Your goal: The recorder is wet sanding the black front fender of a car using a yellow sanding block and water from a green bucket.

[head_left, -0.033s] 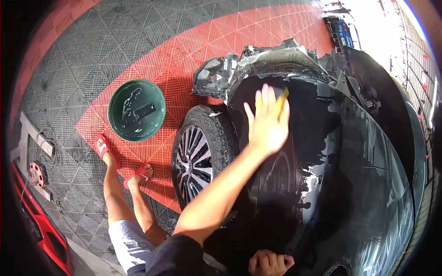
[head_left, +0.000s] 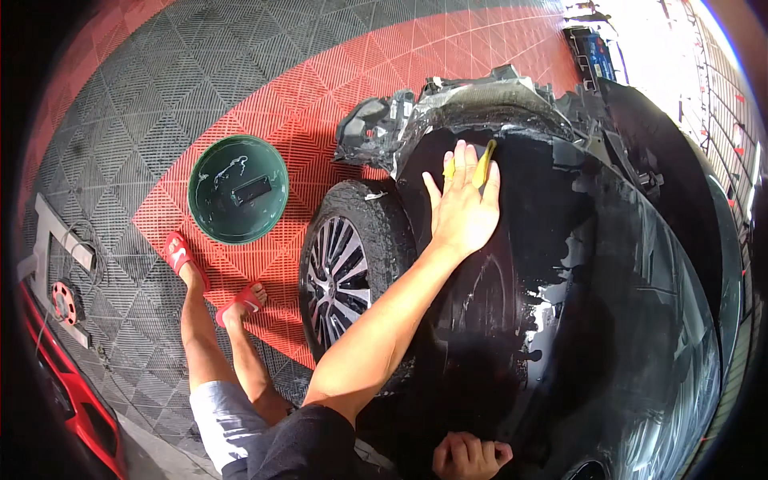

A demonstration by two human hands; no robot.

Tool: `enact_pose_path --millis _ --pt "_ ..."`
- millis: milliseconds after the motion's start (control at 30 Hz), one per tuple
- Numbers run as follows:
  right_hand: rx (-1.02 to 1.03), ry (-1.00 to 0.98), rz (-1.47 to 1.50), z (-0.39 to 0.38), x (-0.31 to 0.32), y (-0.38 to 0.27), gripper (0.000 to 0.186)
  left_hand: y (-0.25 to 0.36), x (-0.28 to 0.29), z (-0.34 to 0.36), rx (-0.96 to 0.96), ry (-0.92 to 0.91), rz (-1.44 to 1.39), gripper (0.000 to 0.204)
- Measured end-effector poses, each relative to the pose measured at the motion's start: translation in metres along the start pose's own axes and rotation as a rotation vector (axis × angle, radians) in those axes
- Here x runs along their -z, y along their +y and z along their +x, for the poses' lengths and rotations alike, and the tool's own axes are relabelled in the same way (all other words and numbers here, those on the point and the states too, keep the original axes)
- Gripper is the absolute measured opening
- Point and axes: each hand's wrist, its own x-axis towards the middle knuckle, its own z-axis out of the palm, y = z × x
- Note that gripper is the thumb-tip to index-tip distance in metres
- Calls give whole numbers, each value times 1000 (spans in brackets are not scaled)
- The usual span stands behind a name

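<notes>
My left hand lies with its fingers stretched on the wet black car fender, beyond the wheel. Between and beneath those fingers is a thin yellow sheet, mostly covered, so its exact kind does not show. Whitish streaks mark the wet panel just below that palm. My right hand rests as a closed fist on the dark bodywork at the lower edge, and nothing shows in it.
A green bucket with liquid and a dark block in it stands left of the car wheel. Exposed brackets jut out at the fender's far end. Near the left edge lie a metal frame and a red car part.
My left hand, blurred before, now shows sharply and has shifted slightly left on the fender. Less of the yellow sheet's width shows. My right fist stays where it was.
</notes>
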Motion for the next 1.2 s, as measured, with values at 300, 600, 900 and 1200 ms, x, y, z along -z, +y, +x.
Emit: enact_pose_path --millis 300,600,900,1200 --pt "-34 2 -41 -3 3 3 5 32 1 -108 -86 -16 -122 83" --pt "-9 -19 -56 7 2 3 7 19 -3 -130 -28 -1 -203 74" --pt "-35 -4 -40 4 -1 1 12 -1 33 -170 -56 13 -283 75" --pt "-380 361 651 7 -40 -20 76 -24 165 -274 -7 -512 -559 44"
